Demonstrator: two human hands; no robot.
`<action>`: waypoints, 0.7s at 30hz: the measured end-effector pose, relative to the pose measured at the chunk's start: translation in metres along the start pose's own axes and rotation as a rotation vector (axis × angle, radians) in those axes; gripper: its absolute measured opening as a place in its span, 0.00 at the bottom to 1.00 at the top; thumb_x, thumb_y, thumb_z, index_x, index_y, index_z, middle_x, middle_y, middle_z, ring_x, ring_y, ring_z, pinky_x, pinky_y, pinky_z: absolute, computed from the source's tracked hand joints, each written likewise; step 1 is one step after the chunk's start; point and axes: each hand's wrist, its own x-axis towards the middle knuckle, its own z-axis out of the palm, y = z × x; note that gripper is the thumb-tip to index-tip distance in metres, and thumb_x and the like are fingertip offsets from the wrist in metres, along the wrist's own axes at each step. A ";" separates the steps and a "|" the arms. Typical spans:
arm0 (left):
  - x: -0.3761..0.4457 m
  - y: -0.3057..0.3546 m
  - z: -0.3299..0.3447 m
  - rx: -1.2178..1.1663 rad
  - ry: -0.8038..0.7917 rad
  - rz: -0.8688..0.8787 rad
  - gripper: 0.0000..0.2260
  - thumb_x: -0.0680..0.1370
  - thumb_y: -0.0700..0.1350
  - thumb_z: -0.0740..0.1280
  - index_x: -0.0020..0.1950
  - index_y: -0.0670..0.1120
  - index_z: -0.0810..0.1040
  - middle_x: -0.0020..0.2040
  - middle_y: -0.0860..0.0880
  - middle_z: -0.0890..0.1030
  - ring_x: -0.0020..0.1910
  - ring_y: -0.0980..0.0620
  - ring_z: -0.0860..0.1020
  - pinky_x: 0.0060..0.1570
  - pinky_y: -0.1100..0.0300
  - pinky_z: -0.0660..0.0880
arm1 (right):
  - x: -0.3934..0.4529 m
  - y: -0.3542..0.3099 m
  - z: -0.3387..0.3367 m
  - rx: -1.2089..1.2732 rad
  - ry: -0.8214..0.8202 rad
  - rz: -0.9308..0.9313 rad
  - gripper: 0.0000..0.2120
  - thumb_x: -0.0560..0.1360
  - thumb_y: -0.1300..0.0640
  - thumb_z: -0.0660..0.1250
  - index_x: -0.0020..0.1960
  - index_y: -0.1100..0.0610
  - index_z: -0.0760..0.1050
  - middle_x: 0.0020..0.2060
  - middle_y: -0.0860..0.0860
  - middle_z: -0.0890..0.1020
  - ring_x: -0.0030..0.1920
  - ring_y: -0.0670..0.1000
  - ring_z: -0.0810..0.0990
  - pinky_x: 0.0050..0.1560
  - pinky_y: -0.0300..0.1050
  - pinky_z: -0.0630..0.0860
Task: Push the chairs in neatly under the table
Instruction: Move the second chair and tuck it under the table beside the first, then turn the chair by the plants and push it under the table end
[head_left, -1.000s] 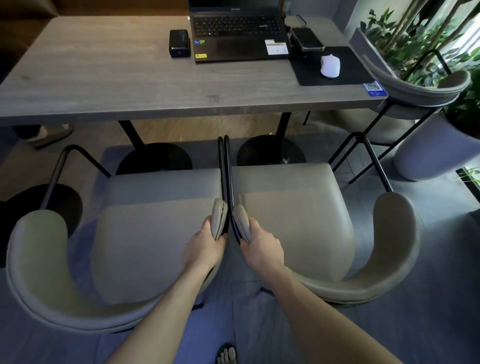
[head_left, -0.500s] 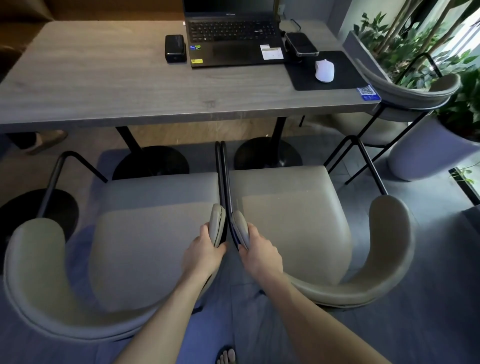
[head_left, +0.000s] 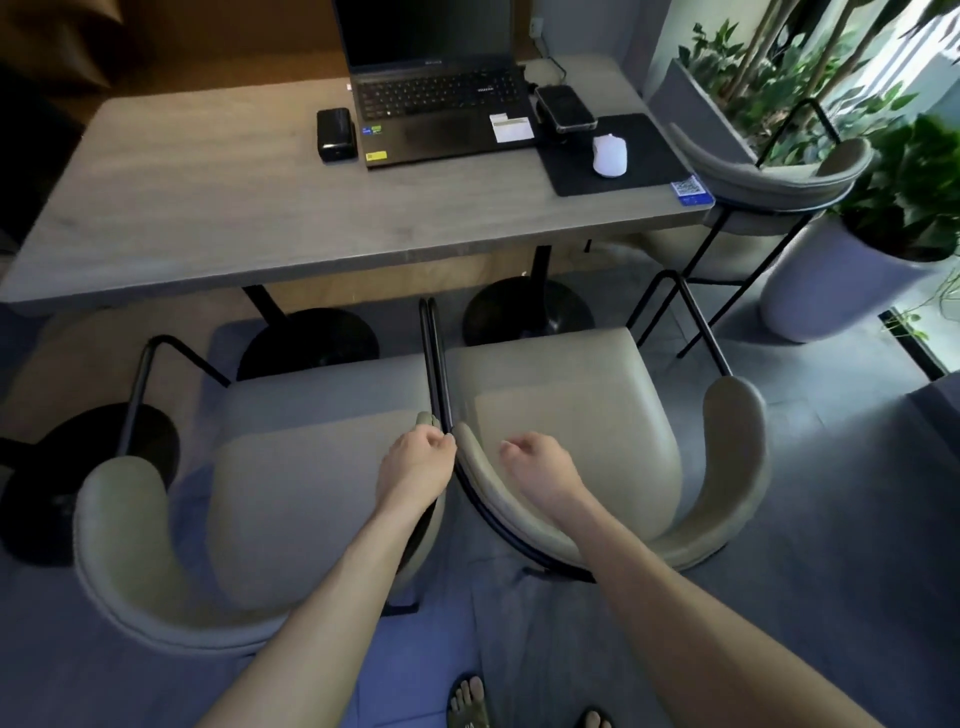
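Feet (head_left: 470, 704) at bottom edge, cut off. Left hand (head_left: 415, 464) loosely curled over inner arm tip of left chair (head_left: 291, 499); contact hard to judge. Right hand (head_left: 543, 470) half-open, holding nothing, above seat of right chair (head_left: 571, 415). Chairs side by side, black frames touching; front edges near table (head_left: 208, 218), seats not under it. Third chair (head_left: 769, 171) at table's right end, partly hidden. Laptop (head_left: 441, 98) screen top cut off.
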 end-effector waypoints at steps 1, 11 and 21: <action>-0.007 0.011 -0.004 -0.067 -0.034 0.034 0.11 0.79 0.52 0.60 0.54 0.51 0.80 0.53 0.53 0.82 0.56 0.48 0.79 0.57 0.56 0.74 | -0.004 -0.002 -0.014 0.042 0.009 -0.011 0.15 0.79 0.50 0.61 0.59 0.56 0.80 0.56 0.54 0.84 0.59 0.56 0.81 0.61 0.46 0.75; -0.103 0.209 0.022 -0.227 -0.240 0.204 0.13 0.82 0.49 0.60 0.40 0.48 0.75 0.31 0.50 0.73 0.30 0.52 0.71 0.36 0.60 0.69 | -0.054 0.017 -0.241 0.255 0.149 -0.100 0.09 0.79 0.54 0.62 0.45 0.53 0.79 0.32 0.47 0.83 0.40 0.51 0.82 0.45 0.45 0.75; -0.158 0.420 0.129 -0.299 -0.196 0.304 0.13 0.82 0.48 0.60 0.40 0.46 0.76 0.28 0.52 0.64 0.23 0.55 0.61 0.20 0.66 0.56 | -0.031 0.080 -0.467 0.283 0.234 -0.159 0.08 0.78 0.54 0.61 0.50 0.56 0.77 0.31 0.48 0.78 0.28 0.48 0.73 0.34 0.41 0.71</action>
